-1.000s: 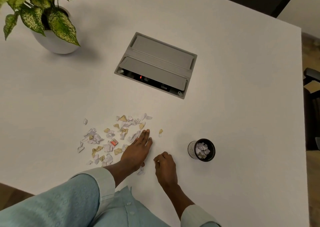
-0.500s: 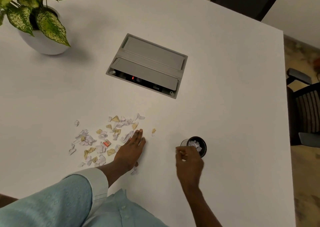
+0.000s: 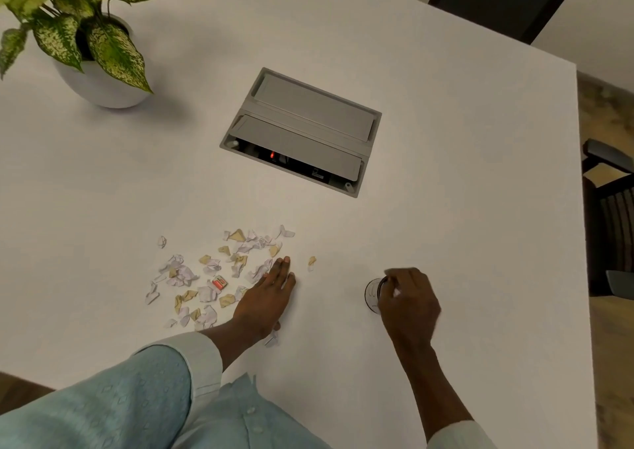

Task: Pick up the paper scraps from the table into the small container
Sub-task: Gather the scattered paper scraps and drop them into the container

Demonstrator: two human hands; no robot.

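Several crumpled white and tan paper scraps point(image 3: 212, 277) lie scattered on the white table point(image 3: 463, 208), with one small red-and-white piece point(image 3: 219, 282) among them. One tan scrap point(image 3: 311, 262) lies apart to the right. My left hand point(image 3: 267, 297) rests flat, fingers together, at the right edge of the pile, and one scrap point(image 3: 271, 339) sits by its wrist. My right hand point(image 3: 408, 302) hovers over the small dark container point(image 3: 372, 294), hiding most of it. Its fingers are curled, with a bit of white paper showing under them.
A grey cable hatch point(image 3: 302, 131) with an open slot is set into the table's middle. A potted plant point(image 3: 85, 47) in a white pot stands at the far left. The table's right edge point(image 3: 583, 242) drops to the floor, where dark chairs point(image 3: 610, 208) stand.
My right hand moved right from beside the left hand to over the container. My left hand stayed at the pile's edge.
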